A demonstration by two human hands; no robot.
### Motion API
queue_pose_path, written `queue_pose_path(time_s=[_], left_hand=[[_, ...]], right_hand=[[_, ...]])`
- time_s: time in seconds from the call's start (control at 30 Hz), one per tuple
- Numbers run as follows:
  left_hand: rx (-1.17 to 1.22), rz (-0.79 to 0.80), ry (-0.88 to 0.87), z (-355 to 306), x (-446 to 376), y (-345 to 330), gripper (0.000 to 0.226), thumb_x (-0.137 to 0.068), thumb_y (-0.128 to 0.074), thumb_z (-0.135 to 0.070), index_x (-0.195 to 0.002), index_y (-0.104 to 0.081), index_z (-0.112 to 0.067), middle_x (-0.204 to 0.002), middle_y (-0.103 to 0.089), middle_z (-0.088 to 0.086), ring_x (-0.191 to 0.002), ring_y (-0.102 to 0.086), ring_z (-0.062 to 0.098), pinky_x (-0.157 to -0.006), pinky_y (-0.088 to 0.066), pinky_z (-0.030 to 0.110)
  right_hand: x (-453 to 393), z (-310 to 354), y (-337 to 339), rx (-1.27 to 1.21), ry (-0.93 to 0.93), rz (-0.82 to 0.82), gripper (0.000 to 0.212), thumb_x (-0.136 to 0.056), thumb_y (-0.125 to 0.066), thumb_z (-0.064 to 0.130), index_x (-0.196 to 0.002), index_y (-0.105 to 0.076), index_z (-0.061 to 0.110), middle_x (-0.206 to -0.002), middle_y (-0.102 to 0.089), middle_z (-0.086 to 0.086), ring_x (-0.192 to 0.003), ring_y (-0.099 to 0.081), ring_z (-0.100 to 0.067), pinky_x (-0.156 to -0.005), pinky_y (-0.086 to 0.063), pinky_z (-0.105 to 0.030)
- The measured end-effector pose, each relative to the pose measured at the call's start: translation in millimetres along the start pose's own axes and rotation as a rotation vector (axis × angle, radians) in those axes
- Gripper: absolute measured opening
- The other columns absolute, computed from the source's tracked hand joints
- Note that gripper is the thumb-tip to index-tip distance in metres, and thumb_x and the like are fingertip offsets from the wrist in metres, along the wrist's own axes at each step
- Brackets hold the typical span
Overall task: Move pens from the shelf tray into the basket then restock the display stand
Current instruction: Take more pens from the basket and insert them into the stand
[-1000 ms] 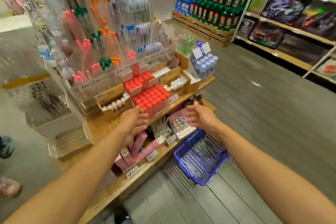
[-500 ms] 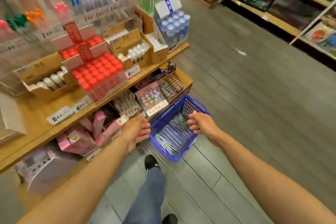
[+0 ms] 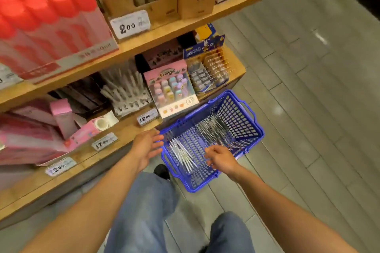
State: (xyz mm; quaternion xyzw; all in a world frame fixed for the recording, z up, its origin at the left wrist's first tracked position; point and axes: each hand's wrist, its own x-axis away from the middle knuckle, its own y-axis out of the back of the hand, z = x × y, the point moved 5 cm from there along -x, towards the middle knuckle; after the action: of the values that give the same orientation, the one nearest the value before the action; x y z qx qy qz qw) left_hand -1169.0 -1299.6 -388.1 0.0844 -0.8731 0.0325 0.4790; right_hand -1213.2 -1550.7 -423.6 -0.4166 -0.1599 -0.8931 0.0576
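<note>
We stood over the blue basket (image 3: 242,129), which sat on the grey plank floor (image 3: 308,109) just beside the lower wooden shelf (image 3: 115,146). The pens (image 3: 211,127) lay loose on its mesh bottom in two clusters, a darker heap toward the far side and a paler fan (image 3: 183,154) near the front rim.

Our left hand (image 3: 146,146) hung at the basket's near left corner with the fingers straight and spread, holding nothing; whether they touched the rim we could not tell. Our right hand (image 3: 222,159) hovered above the front of the basket, fingers loosely curled downward over the pens, and nothing showed pinched between them.

We judged the pens light, stiff and slick, the sort that roll and slide off one another, and thin enough that tips or clips might catch in the mesh holes. A single pen would be best taken at mid-barrel between thumb and two fingers. A bunch would be better gathered by closing the fingers round the middle of the pale fan, where the barrels lay nearly parallel, and keeping the bundle level so none slipped out endwise. The darker heap lay more crossed and would likely need raking together first. The basket itself looked rigid, with a handle (image 3: 246,107) folded along its far rim
</note>
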Motion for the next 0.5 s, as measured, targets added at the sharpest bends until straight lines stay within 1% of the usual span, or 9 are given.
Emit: queue_pose_path(time_s=[0.13, 0.2, 0.27, 0.33, 0.43, 0.5], left_hand=[[0.042, -0.026, -0.015, 37, -73, -10, 0.018, -0.103, -0.046, -0.026, -0.096, -0.059, -0.016, -0.098, -0.066, 0.005, -0.082, -0.060, 0.017, -0.075, -0.051, 0.033], [0.050, -0.018, -0.031, 53, -102, -17, 0.021, -0.104, -0.044, -0.029, -0.093, -0.058, -0.017, -0.095, -0.064, 0.003, -0.080, -0.059, 0.016, -0.072, -0.049, 0.031], [0.065, -0.018, -0.064, 65, -127, -23, 0.021, -0.104, -0.044, -0.029, -0.091, -0.057, -0.017, -0.092, -0.064, 0.003, -0.079, -0.058, 0.015, -0.069, -0.048, 0.030], [0.064, -0.025, -0.108, 74, -148, -29, 0.020, -0.103, -0.047, -0.028, -0.090, -0.058, -0.017, -0.090, -0.064, 0.003, -0.078, -0.058, 0.016, -0.070, -0.048, 0.029], [0.071, -0.027, -0.127, 87, -177, -35, 0.018, -0.101, -0.048, -0.027, -0.088, -0.057, -0.019, -0.089, -0.063, 0.002, -0.076, -0.057, 0.016, -0.068, -0.047, 0.028], [0.088, -0.038, -0.131, 96, -191, -37, 0.017, -0.101, -0.048, -0.026, -0.088, -0.056, -0.020, -0.089, -0.062, 0.002, -0.073, -0.057, 0.015, -0.065, -0.046, 0.027]], right_hand=[[-88, -61, -11, 0.151, -0.024, 0.034, 0.029, -0.089, -0.052, 0.001, -0.065, -0.055, 0.017, -0.060, -0.052, 0.003, -0.043, -0.053, -0.006, -0.049, -0.032, -0.026], [-129, -91, -20, 0.267, -0.021, 0.047, 0.038, -0.089, -0.049, -0.004, -0.057, -0.050, 0.016, -0.054, -0.047, 0.002, -0.042, -0.047, -0.008, -0.050, -0.034, -0.023], [-167, -114, -32, 0.428, 0.002, 0.079, 0.041, -0.089, -0.050, -0.001, -0.053, -0.043, 0.017, -0.051, -0.042, -0.001, -0.046, -0.039, -0.011, -0.048, -0.029, -0.023], [-200, -128, -41, 0.507, 0.019, 0.090, 0.035, -0.090, -0.054, 0.006, -0.058, -0.045, 0.016, -0.058, -0.044, -0.004, -0.054, -0.040, -0.015, -0.050, -0.030, -0.025], [-241, -145, -61, 0.594, 0.000, 0.149, 0.015, -0.091, -0.057, 0.017, -0.076, -0.058, 0.017, -0.074, -0.059, -0.004, -0.063, -0.053, -0.018, -0.057, -0.043, -0.023], [-264, -156, -76, 0.672, -0.014, 0.195, 0.013, -0.091, -0.058, 0.020, -0.079, -0.059, 0.017, -0.081, -0.062, -0.006, -0.068, -0.059, -0.021, -0.064, -0.048, -0.024]])
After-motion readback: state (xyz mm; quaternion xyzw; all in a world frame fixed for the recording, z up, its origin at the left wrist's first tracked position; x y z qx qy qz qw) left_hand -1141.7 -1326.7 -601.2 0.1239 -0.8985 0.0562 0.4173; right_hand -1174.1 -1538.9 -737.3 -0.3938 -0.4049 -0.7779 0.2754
